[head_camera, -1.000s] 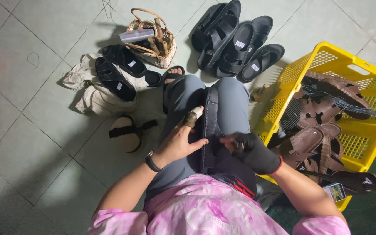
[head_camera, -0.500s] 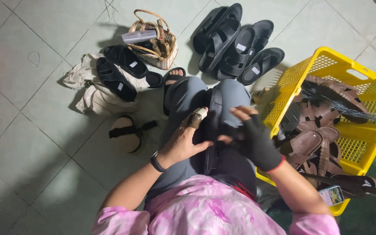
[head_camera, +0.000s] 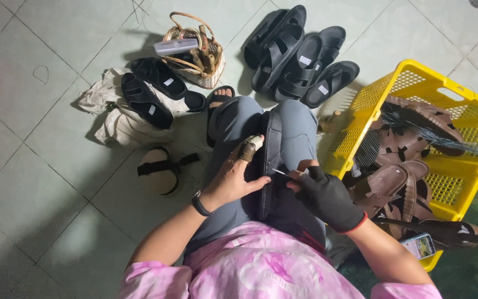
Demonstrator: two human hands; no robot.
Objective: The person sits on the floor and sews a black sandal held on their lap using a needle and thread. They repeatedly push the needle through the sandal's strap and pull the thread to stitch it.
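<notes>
Fingers of the left hand (head_camera: 233, 180) curled round a black sandal (head_camera: 268, 160) stood on edge across the lap, steadying it.

Gloved right hand (head_camera: 327, 196) pinched a thin needle (head_camera: 279, 173) against the sandal's edge, fingers nearly closed. Finished black sandals (head_camera: 300, 55) lay far on the tiles; brown ones filled the yellow crate (head_camera: 443, 91) at right, within reach.
</notes>
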